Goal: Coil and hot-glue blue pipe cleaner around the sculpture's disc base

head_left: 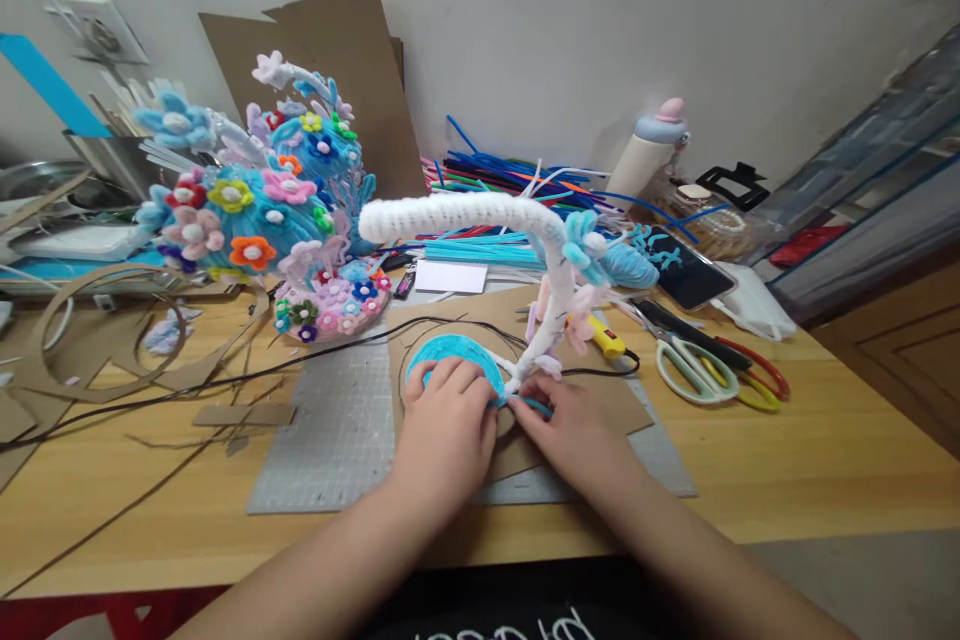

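My left hand (448, 420) is closed over the near left side of a round base covered in blue pipe cleaner (459, 347), its fingers bent on top. At the base's right edge, my right hand (574, 428) pinches a blue pipe cleaner (535, 407) between thumb and fingers. From there rises a thick white wrapped stem (556, 300), which arches over to the left above my hands. A blue fuzzy flower (585, 247) and pink petals (579, 320) sit along the stem. The base's near part is hidden by my fingers.
Beneath lie cardboard (637, 412) and a grey cutting mat (330, 460). Flower-covered blue ornaments (255, 210) stand left, with cardboard rings (52, 360). Pipe cleaners (480, 250) are piled behind. A yellow-handled tool (606, 338), scissors (694, 372) and phone (690, 270) lie right. A black cable (300, 358) crosses the table.
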Tool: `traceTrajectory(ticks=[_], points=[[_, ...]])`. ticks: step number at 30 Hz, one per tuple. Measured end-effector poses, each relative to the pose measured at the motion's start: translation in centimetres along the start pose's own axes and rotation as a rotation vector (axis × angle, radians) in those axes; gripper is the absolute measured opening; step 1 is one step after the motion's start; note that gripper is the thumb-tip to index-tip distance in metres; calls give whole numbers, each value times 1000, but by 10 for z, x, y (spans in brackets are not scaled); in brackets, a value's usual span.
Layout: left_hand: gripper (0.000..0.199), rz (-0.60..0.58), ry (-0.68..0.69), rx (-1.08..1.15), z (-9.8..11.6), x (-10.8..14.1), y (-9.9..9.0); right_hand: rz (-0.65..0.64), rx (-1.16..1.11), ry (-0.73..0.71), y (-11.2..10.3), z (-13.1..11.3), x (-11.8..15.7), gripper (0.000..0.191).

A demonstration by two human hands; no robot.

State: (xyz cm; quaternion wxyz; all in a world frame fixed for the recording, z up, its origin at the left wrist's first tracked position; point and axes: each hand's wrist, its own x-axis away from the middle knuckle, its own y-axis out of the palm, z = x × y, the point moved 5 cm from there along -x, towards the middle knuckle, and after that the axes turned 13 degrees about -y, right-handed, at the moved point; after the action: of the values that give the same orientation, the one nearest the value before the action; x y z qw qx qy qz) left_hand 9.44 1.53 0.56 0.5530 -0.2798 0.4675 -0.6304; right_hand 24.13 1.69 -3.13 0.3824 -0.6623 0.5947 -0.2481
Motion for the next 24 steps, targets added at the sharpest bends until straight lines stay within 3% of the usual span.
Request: traceTrajectory(ticks=[9,16,24], points=[[9,78,41,-24,1,3,0,-45,-466,-4,4,19,1,19],[15,107,39,-21,-1,3,2,-14,-1061,256,-7,13,1,36],[19,122,-1,30,-6,4,4,-7,-1037,244,-8,23,-18,28]])
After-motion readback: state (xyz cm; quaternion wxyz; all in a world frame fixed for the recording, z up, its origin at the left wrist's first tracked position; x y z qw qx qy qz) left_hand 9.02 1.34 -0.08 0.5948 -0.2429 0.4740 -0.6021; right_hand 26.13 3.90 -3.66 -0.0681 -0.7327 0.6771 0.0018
